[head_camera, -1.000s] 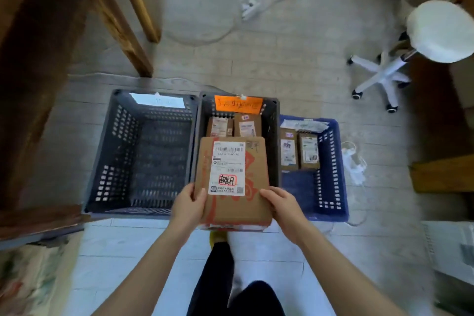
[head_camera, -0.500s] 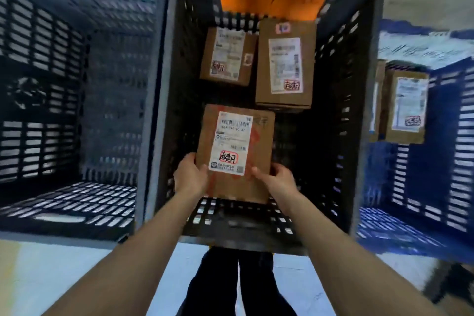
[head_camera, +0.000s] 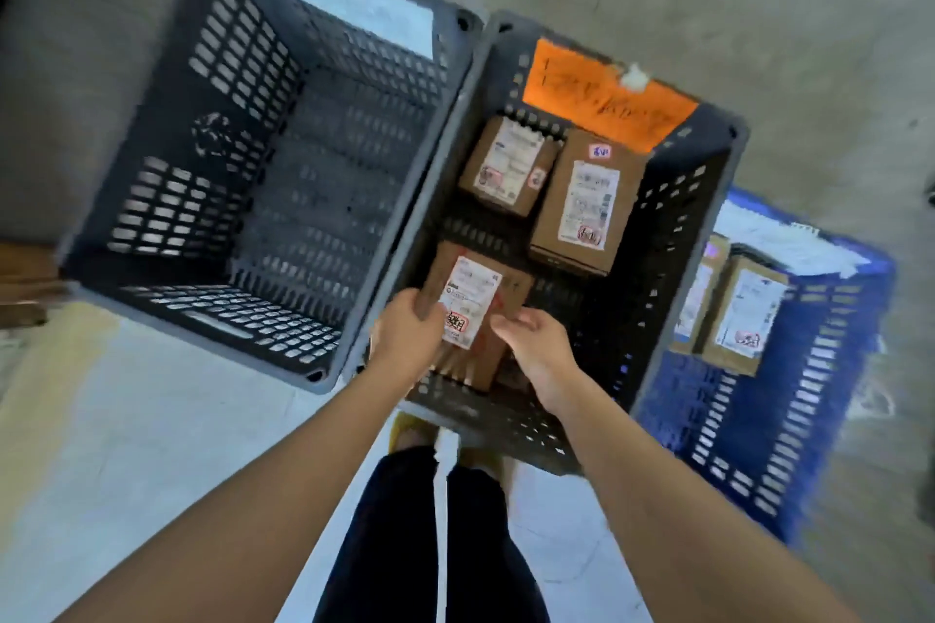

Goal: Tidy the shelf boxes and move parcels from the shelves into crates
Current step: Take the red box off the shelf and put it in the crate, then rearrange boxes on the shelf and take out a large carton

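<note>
Item one: we record a brown cardboard parcel (head_camera: 468, 304) low inside the dark middle crate (head_camera: 673, 238), at its near left corner. It carries a white shipping label with a black mark in a red frame at the lower end; the print is too blurred for us to read. We cannot tell whether it rests on the crate bottom.

Item two: the left hand (head_camera: 410, 334) grips the parcel's left edge, fingers wrapped round it and thumb on top. The right hand (head_camera: 536, 349) sits at the parcel's right side, fingers loosely bent over the cardboard; we cannot tell whether it grasps or only touches.

Item three: at the far end of the same crate we list a small parcel (head_camera: 506, 167) and, just beside it on the right, a taller parcel (head_camera: 587, 202). Both bear white labels with red-framed marks, and the taller one also has a small sticker with red writing, illegible.

Item four: an orange sheet (head_camera: 607, 101) with black handwriting hangs on the crate's far wall; the writing is smeared.

Item five: a grey crate (head_camera: 243, 116) stands touching on the left, with a pale paper sheet (head_camera: 354, 0) on its far wall.

Item six: a blue crate (head_camera: 809, 395) on the right holds two labelled parcels (head_camera: 744, 314) standing upright, with white paper (head_camera: 789, 238) on its rim
</note>
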The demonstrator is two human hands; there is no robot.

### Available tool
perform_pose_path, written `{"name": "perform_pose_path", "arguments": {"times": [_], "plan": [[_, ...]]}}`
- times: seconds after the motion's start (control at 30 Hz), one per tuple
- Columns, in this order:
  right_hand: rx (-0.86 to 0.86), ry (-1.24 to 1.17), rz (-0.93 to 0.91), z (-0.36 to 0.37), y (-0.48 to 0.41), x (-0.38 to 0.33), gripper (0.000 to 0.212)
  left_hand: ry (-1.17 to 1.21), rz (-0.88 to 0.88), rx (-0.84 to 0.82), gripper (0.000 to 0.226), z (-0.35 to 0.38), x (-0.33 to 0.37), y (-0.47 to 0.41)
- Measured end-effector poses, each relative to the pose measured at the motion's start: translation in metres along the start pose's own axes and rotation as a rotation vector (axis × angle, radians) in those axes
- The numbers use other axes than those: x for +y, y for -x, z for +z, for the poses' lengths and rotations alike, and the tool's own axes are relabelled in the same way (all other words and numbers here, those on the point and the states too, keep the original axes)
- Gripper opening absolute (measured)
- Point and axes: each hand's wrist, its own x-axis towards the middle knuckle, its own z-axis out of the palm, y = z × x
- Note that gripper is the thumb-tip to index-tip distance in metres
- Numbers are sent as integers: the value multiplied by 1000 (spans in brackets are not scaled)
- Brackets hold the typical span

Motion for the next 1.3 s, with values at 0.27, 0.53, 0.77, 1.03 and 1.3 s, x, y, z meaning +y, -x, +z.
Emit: {"name": "perform_pose_path", "arguments": {"times": [0.27, 0.53, 0.77, 1.03, 1.3], "plan": [[-185, 180, -397, 15, 230, -137, 56, 437, -12, 174, 38, -167, 53, 175], [-468, 492, -815, 158, 483, -146, 41, 859, 34, 570, 19, -350, -51, 368], [-730, 641, -1008, 325, 653, -18, 24, 1003, 72, 993, 14, -458, -263, 546], [-990, 783, -1046, 473, 789, 112, 44, 1092, -62, 1314, 17, -526, -461, 677], [-1141, 864, -1112, 620, 874, 172, 50, 1140, -109, 1528, 35, -608, -580, 717]]}}
